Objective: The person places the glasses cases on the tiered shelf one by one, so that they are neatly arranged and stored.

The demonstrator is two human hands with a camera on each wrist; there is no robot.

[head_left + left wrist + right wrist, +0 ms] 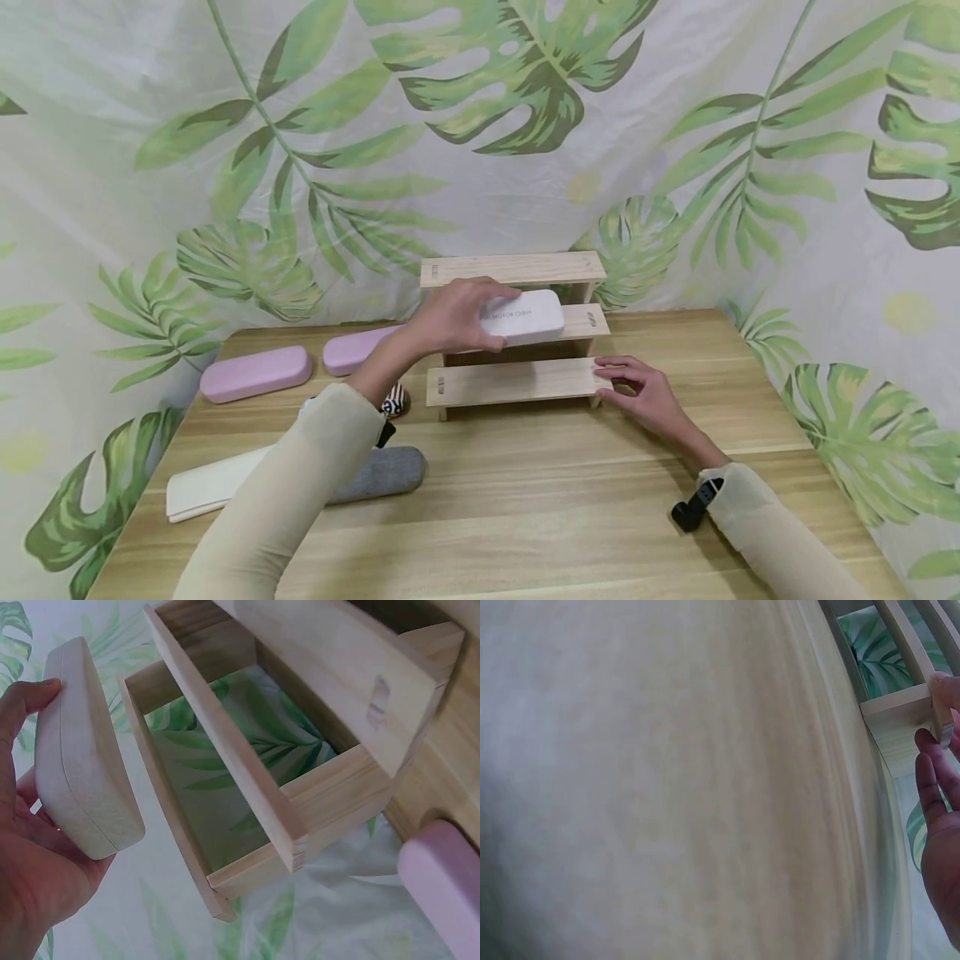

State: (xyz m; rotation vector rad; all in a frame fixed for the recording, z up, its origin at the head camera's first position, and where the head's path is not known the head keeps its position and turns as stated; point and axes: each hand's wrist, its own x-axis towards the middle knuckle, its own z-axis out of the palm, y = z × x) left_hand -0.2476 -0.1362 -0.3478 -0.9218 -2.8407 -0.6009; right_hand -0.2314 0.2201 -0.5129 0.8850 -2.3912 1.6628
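Person's L hand (456, 317) grips a white hard-shell glasses case (525, 318), thumb on the side nr the person, index finger on the far side. Case sticks out to the right of that hand, in front of the middle board (587, 322) of a 3-tier wooden rack (517, 269); L wrist view shows a gap btwn case & rack. Print on the case is partly covered by the fingers.

R hand (643, 396), lower & to the right, pinches the R end of the btm board (517, 383), thumb & fingers on opposite sides.

Left of the L hand: 2 pink glasses cases, one farther out (257, 374), one closer (360, 351). Nr its wrist, a striped round item (393, 400), partly hidden. Under/beside the forearm: a grey fabric case (390, 472) & a flat white item (210, 485), type unclear.

Step, as a guess: bringing the case to the rack, R hand steadying it. Next move prob. calls for keeping the case level, lowering it gently onto a board, then freeing the fingers w/o a nudge.
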